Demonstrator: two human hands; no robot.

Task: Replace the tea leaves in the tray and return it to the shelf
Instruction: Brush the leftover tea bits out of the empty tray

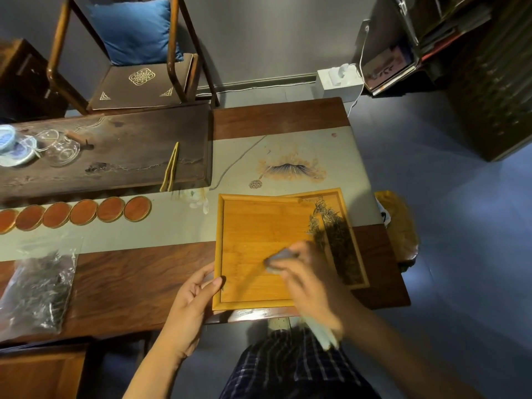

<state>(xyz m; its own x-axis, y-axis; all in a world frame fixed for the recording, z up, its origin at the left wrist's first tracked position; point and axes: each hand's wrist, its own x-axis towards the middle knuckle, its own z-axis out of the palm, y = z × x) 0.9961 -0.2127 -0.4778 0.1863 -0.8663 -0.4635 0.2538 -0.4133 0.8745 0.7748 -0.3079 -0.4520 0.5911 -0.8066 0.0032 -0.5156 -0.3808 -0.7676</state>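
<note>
The bamboo tray (259, 249) lies at the near edge of the desk (121, 277), partly on the grey runner (178, 226), and its floor is almost bare. The old tea leaves (336, 240) lie heaped along its right side, spilling into a second tray (342, 226) that sits partly under it on the right. The step in hand looks like sweeping the last leaves out.

The left hand (193, 300) pinches the tray's left rim, thumb over the top edge and fingers underneath, in a closed grip that steadies the tray. The right hand (305, 280) is blurred with motion; its grip appears closed around a small grey brush or cloth (280, 259) pressed to the tray floor, though what the tool is cannot be told. A pale handle or tail seems to trail toward the person's lap. The right wrist is bent and the forearm crosses the tray's near right corner.

To do this well, the left hand should keep the tray flat and firm so it does not skid on the runner. The strokes should be short and run one way, toward the heap, with light pressure, so leaves do not flick over the rim onto the desk. The corners and the groove along the rim likely need a separate pass. The clear bag of fresh leaves (37, 286) lies well apart on the left, untouched.
</note>
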